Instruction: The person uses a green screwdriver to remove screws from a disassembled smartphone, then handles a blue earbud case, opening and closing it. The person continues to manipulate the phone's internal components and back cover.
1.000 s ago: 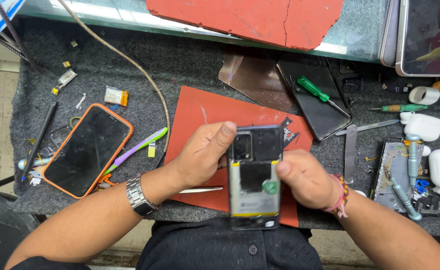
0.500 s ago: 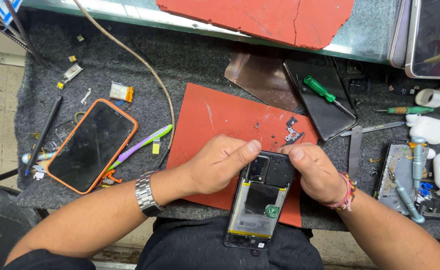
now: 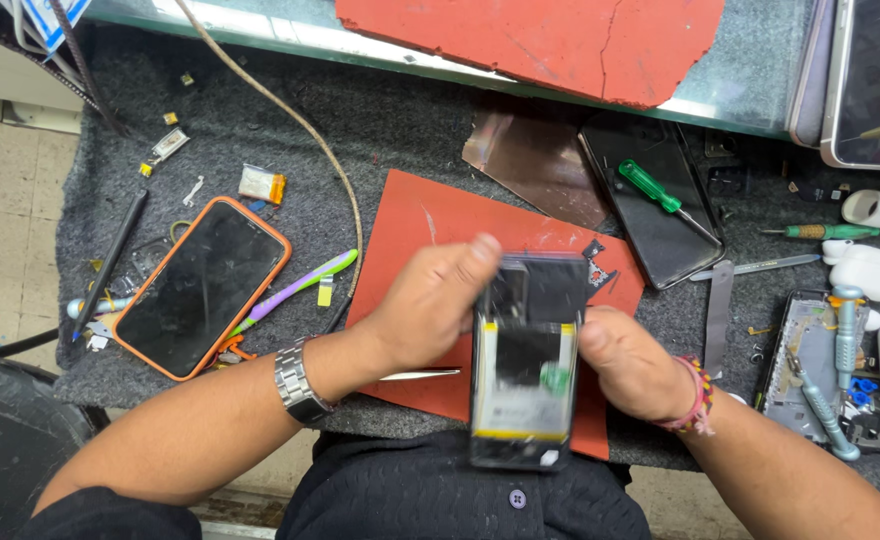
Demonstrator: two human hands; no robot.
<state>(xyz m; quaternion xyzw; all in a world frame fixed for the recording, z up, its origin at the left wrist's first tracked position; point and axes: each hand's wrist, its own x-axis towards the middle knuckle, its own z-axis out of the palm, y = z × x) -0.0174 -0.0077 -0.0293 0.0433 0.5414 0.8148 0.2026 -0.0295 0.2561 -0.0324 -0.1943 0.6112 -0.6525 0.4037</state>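
Observation:
An opened phone (image 3: 525, 372) with its back cover off, showing a battery and dark top board, is held above a red mat (image 3: 420, 220). My left hand (image 3: 430, 300) grips its upper left edge, thumb on the top part. My right hand (image 3: 625, 360) grips the right edge. The phone is blurred. Silver tweezers (image 3: 420, 375) lie on the mat under my left wrist, which wears a metal watch (image 3: 298, 382).
A phone in an orange case (image 3: 200, 285) lies left, beside a purple-green toothbrush (image 3: 295, 288) and a cable (image 3: 290, 120). A dark phone (image 3: 660, 215) with a green screwdriver (image 3: 655, 192) sits behind. Tools, a phone frame (image 3: 805, 365) and white earbud cases (image 3: 865, 270) crowd the right.
The opened phone has turned from a tilt to upright in my hands and shifted slightly left. Both hands stay gripping it.

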